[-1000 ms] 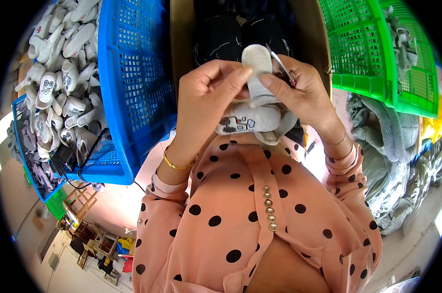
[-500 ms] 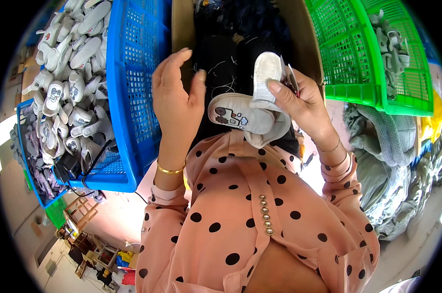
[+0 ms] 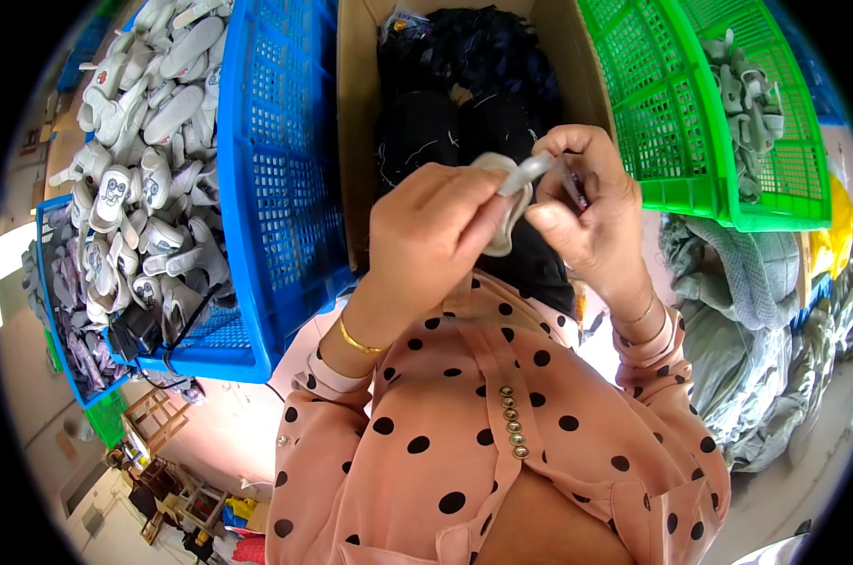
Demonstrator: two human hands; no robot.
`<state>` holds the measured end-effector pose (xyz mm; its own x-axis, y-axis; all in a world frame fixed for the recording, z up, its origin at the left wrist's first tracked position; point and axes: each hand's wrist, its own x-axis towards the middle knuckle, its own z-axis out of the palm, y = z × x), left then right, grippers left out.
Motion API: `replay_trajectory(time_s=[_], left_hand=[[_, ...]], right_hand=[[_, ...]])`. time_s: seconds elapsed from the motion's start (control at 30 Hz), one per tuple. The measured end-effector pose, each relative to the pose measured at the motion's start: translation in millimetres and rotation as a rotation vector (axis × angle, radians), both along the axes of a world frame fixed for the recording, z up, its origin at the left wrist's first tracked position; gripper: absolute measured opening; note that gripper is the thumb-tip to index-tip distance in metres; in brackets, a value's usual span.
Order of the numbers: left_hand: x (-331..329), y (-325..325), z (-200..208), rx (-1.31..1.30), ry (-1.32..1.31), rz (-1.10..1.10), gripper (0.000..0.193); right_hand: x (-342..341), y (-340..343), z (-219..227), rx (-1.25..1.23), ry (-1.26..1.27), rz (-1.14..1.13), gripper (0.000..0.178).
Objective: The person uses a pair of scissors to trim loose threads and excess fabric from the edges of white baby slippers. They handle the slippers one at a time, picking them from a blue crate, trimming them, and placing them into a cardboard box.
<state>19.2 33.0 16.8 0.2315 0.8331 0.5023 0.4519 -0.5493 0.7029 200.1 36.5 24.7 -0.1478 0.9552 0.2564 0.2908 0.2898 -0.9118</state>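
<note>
In front of my chest my left hand (image 3: 431,231) is closed on a small whitish shoe (image 3: 503,237). The back of that hand hides much of the shoe. A pale strap (image 3: 530,173) of it sticks up toward my right hand (image 3: 596,221). Tucked in the right hand's curled fingers is a small pair of thread snips (image 3: 575,188), with thin metal blades and a bit of red. The right thumb and forefinger are bent round close to the strap; whether they touch it I cannot tell.
Under my hands an open cardboard box (image 3: 356,122) stands over my dark-clothed knees, with dark scraps in its far part. To the left, a blue crate (image 3: 280,188) is heaped with small whitish shoes (image 3: 115,193). A green crate (image 3: 681,202) on the right holds several more.
My left hand was free with spread fingers; it has moved right and taken hold of the shoe. The printed insole has turned out of sight. The snips stay in my right hand.
</note>
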Motion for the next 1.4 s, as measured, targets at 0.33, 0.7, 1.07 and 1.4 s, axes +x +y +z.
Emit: replay_trajectory(time_s=[0.33,0.7,1.07,1.4], left_hand=[[3,-1,-9,0.101,-0.184,-0.126,0.022],[-8,-56,-28,-0.292,-0.033,-0.128,0.027],[5,-54,-64,-0.402,0.026,-0.093,0.015],[8,-47,-83,-0.472,0.052,-0.053,0.007]], right_hand=[[8,20,2,-0.211,0.228,0.341,0.022],[5,-22,-57,-0.648,0.471,0.434,0.028],[-1,-41,-103,-0.592,0.327,0.191,0.022],[14,-28,-96,-0.448,0.065,0.146,0.029]])
